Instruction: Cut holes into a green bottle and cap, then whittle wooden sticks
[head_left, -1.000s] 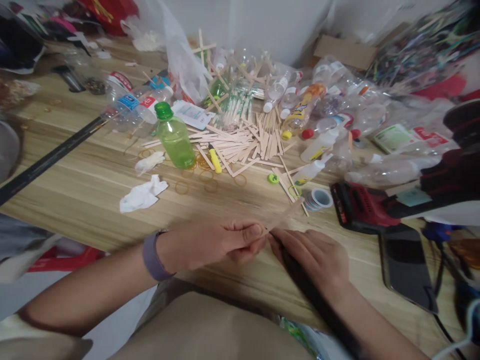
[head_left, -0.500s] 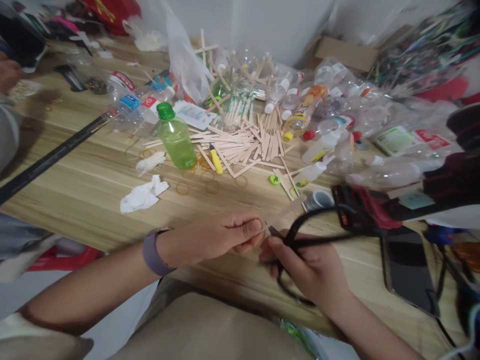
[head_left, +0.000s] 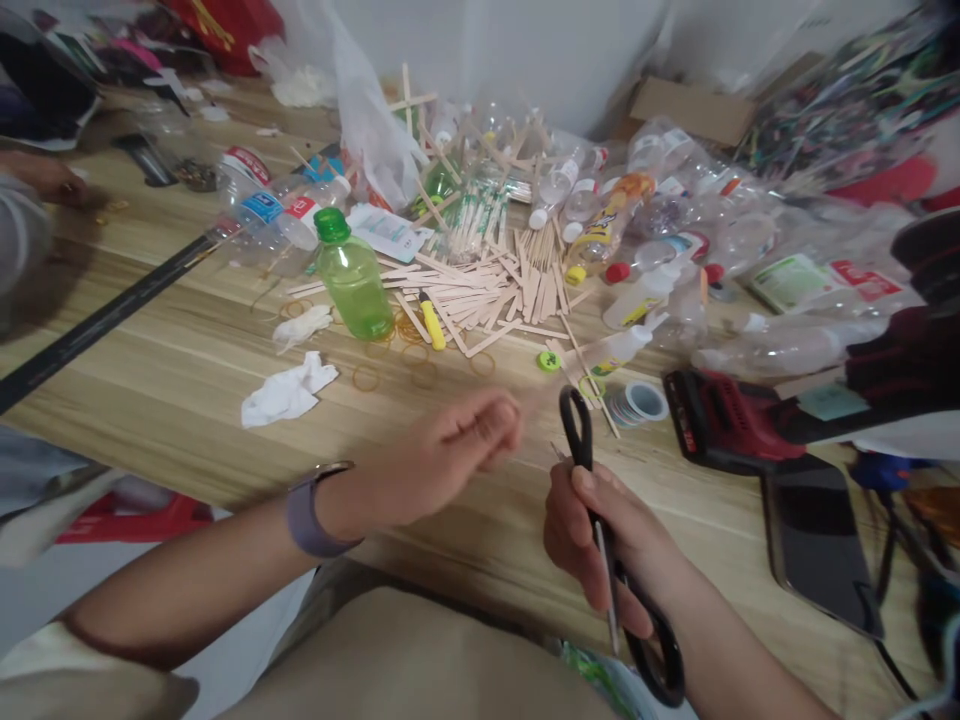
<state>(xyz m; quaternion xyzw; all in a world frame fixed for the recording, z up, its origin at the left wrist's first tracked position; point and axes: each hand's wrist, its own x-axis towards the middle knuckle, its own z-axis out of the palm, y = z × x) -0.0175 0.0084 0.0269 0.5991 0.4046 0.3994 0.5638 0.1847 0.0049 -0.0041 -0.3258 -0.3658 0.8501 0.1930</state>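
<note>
Black-handled scissors (head_left: 577, 425) are gripped in my right hand (head_left: 600, 520), their blades apart and one handle loop sticking up above the fingers. My left hand (head_left: 465, 440), wearing a watch with a purple band (head_left: 307, 515), pinches a wooden stick (head_left: 544, 395) that is smeared by motion and points up to the right. Beyond the hands lies a pile of flat wooden sticks (head_left: 480, 290). A green bottle (head_left: 356, 285) stands upright beside a yellow cutter (head_left: 432, 322).
Clear plastic bottles (head_left: 675, 210) crowd the back right. A red and black power tool (head_left: 735, 415) and a phone (head_left: 817, 545) lie right of my right hand. A crumpled tissue (head_left: 289, 390) is at left, and another person's hand (head_left: 49, 178) at far left.
The scissors have moved away from the stick and turned in my right hand. My left hand has shifted slightly left and up with the stick. The other person's hand has moved right.
</note>
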